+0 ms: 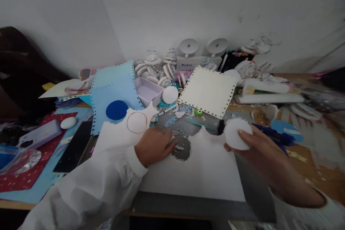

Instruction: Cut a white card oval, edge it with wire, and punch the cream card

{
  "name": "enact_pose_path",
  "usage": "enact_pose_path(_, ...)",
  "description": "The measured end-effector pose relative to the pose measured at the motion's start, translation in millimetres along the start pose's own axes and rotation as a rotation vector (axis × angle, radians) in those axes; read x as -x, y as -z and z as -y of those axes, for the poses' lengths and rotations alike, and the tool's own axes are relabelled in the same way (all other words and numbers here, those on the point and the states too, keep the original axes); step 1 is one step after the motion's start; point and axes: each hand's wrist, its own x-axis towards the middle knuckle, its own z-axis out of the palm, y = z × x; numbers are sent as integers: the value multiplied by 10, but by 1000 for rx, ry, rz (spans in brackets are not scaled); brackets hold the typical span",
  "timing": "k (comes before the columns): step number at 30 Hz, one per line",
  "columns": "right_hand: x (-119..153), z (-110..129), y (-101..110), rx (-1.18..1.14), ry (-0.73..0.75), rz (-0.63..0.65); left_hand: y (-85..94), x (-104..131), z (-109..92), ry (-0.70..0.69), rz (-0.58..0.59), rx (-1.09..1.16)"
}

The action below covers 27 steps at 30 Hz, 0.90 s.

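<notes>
Holding a white disc (235,133) pinched in the right hand (260,147), right of centre; resting the left hand (155,146), fingers bent and slightly apart, on white paper (199,181) at centre, beside a round cutout (182,148).

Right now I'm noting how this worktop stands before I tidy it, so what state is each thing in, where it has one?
Left hand: palm down, at the hole's edge
Right hand: gripping the white disc
White disc: held up
White sheet: cut, with a round hole
Lilac box: open
Cream sheet: punched along its edges
Dark blue disc: lying flat
</notes>
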Motion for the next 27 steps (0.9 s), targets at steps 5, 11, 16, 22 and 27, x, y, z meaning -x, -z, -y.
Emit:
enact_pose_path(5, 32, -117, 28, 259, -11, 97, -1, -77, -21, 15, 30, 21)
enact_pose_path(11, 5, -134, -170, 417, 15, 208, 17, 117, 24, 105, 71, 56)
enact_pose_path(16, 19, -263, -415, 437, 70, 357, 86, 306, -56, 10, -139, 416)
enact_pose_path(22, 136, -254, -596, 488, 121, 541, 108, 422, -245, 81, -160, 1254)
enact_pose_path(27, -110, -269, -88, 1001, 442, 116, 11, 570, -188, 152, -105, 1592)
